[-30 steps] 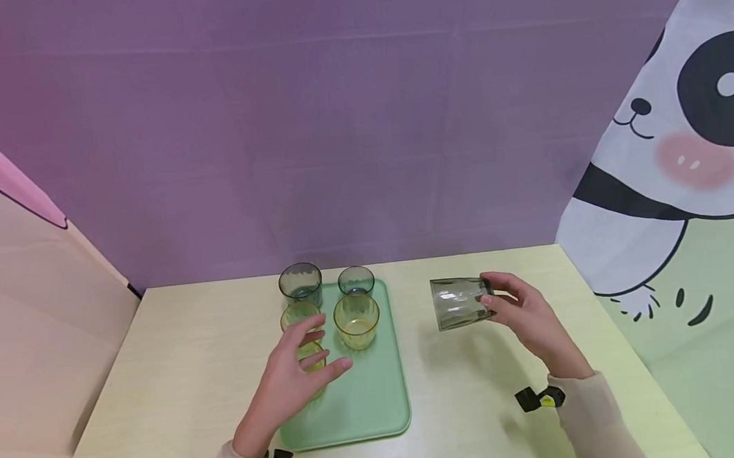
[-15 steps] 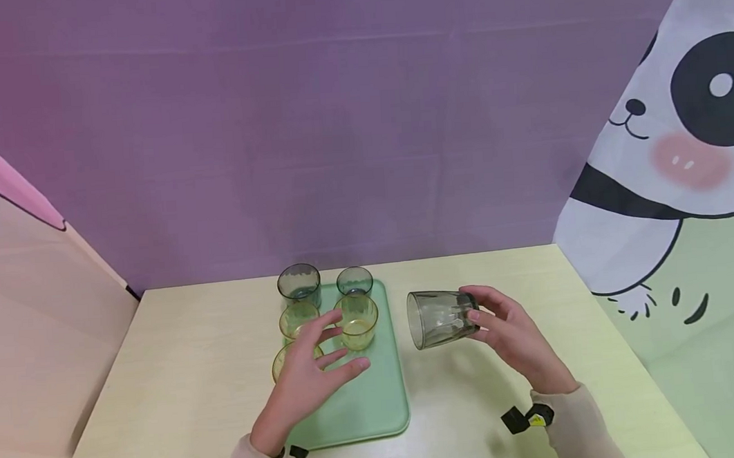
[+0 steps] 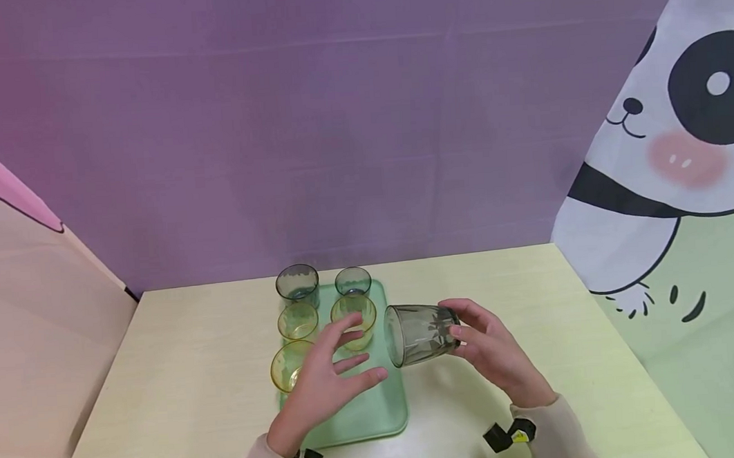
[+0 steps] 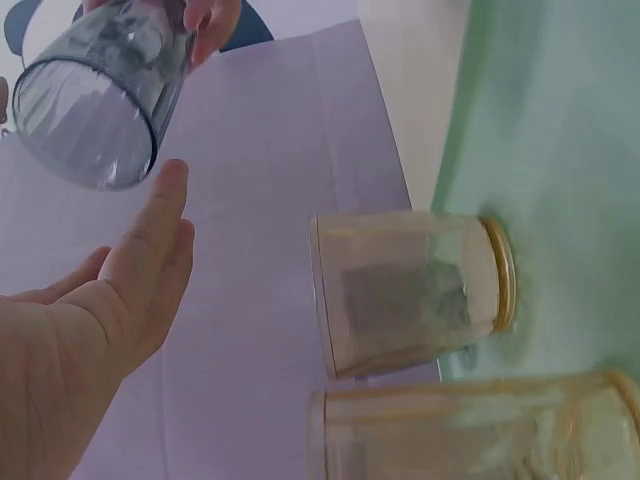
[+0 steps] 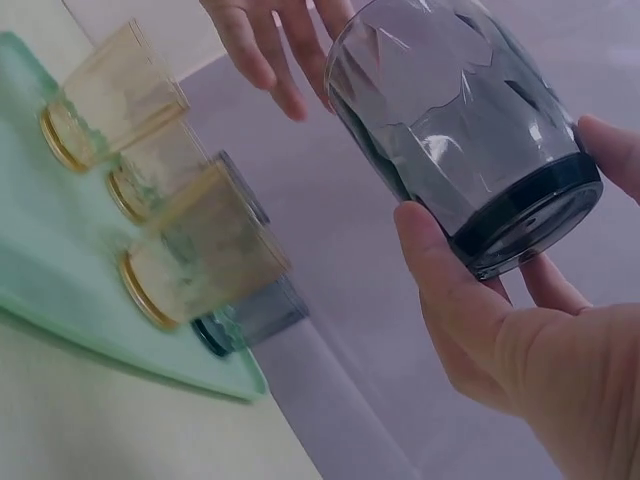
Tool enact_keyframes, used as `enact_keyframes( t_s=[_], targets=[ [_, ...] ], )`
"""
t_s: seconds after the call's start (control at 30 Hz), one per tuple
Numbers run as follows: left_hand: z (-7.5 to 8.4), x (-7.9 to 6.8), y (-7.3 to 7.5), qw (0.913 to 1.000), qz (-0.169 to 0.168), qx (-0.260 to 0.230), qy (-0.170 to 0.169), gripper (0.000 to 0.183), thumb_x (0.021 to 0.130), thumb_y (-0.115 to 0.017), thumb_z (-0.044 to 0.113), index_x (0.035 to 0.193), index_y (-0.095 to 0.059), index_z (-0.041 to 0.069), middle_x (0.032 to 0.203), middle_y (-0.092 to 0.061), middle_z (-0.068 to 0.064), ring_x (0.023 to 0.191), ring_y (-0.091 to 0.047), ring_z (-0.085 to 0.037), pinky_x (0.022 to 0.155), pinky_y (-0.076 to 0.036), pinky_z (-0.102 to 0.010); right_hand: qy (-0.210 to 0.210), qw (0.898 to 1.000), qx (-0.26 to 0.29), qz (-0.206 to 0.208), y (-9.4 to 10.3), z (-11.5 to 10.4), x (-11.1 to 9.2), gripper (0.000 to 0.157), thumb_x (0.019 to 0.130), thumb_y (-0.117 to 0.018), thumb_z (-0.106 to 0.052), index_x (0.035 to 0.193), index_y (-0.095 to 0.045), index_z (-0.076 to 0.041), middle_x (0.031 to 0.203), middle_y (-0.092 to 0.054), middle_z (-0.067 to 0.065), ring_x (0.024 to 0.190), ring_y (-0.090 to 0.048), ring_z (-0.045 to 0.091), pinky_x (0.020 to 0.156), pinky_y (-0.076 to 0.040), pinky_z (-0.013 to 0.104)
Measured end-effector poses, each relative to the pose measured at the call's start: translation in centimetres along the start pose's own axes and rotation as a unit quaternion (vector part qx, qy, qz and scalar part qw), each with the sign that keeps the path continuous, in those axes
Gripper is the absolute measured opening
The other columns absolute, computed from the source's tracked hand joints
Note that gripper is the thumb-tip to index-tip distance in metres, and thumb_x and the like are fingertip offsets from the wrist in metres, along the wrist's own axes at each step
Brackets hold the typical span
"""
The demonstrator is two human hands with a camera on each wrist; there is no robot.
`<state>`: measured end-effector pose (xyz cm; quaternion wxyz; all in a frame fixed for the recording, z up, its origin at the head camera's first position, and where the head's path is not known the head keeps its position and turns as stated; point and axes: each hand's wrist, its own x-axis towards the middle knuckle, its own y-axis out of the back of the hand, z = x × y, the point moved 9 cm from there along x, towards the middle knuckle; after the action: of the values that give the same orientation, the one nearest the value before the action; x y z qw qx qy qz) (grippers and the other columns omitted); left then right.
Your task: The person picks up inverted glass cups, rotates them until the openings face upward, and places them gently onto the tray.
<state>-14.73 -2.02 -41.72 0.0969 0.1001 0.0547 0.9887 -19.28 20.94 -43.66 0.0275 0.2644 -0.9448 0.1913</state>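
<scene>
My right hand grips a smoky grey drinking glass near its base, holding it sideways above the table with the mouth facing left. In the right wrist view the thumb and fingers curl round the glass's thick bottom. My left hand, fingers apart and loosely bent, hovers over the green tray near the glass's mouth; whether a fingertip touches the rim I cannot tell. Upright on the tray stand yellow glasses, one at front left, partly behind the left hand, and one at middle left.
Another yellow glass stands at the tray's middle right, partly covered by left fingers. Two grey glasses, one at back left and one at back right, stand behind. A purple cloth wall rises at the table's far edge.
My right hand has brought the grey glass left and nearer, turning its mouth more into view. My left hand has shifted right, uncovering the front left yellow glass.
</scene>
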Motion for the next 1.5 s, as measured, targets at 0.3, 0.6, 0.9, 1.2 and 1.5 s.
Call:
enact_keyframes(
  t_s=[0.3,0.6,0.9,1.2,1.5],
  targets=[
    [-0.2,0.2,-1.4,0.9996,-0.023,-0.019,0.002,0.087,0.077,-0.09,0.016,0.15,-0.043,0.02,0.149,-0.041,-0.008,0.128,-0.051,-0.032,0.091,-0.055,-0.04,-0.01,1.0,0.016,-0.016,-1.5,1.2,0.3,0.037,0.101,-0.046,0.005,0.134,-0.055,-0.007,0.123,-0.055,0.008,0.104,-0.059,0.019,0.09,-0.055,0.043],
    [-0.3,0.3,-1.5,0.9998,-0.013,-0.008,0.014,0.087,0.076,-0.09,0.016,0.149,-0.044,0.026,0.146,-0.043,-0.004,0.125,-0.053,-0.028,0.089,-0.056,-0.032,-0.02,1.0,0.017,-0.011,-1.8,1.8,0.5,0.036,0.101,-0.047,0.005,0.135,-0.053,-0.004,0.127,-0.053,0.01,0.107,-0.058,0.021,0.092,-0.053,0.048],
    [0.0,0.3,-1.4,0.9999,-0.012,-0.001,0.004,0.089,0.074,-0.092,0.018,0.149,-0.045,0.026,0.143,-0.045,-0.006,0.12,-0.054,-0.029,0.087,-0.057,-0.033,-0.027,0.999,0.01,-0.019,-2.0,2.0,0.5,0.036,0.101,-0.047,0.004,0.136,-0.052,-0.003,0.127,-0.053,0.01,0.107,-0.058,0.021,0.091,-0.054,0.046],
    [0.3,0.3,-1.0,0.9999,-0.011,0.003,0.009,0.085,0.071,-0.094,0.021,0.143,-0.05,0.029,0.135,-0.049,-0.002,0.116,-0.056,-0.024,0.084,-0.058,-0.035,-0.019,0.999,-0.01,-0.033,-2.5,1.4,0.5,0.039,0.101,-0.051,0.003,0.14,-0.05,-0.001,0.134,-0.05,0.014,0.112,-0.058,0.021,0.093,-0.054,0.042],
    [0.4,0.1,0.2,0.9969,-0.018,0.062,0.046,0.086,0.069,-0.094,0.034,0.144,-0.05,0.03,0.132,-0.051,-0.005,0.109,-0.063,-0.025,0.082,-0.058,-0.03,-0.028,0.997,-0.073,0.005,-1.4,1.0,0.2,0.039,0.101,-0.057,-0.002,0.139,-0.051,-0.001,0.138,-0.047,0.023,0.119,-0.059,0.027,0.095,-0.053,0.046]
  ],
)
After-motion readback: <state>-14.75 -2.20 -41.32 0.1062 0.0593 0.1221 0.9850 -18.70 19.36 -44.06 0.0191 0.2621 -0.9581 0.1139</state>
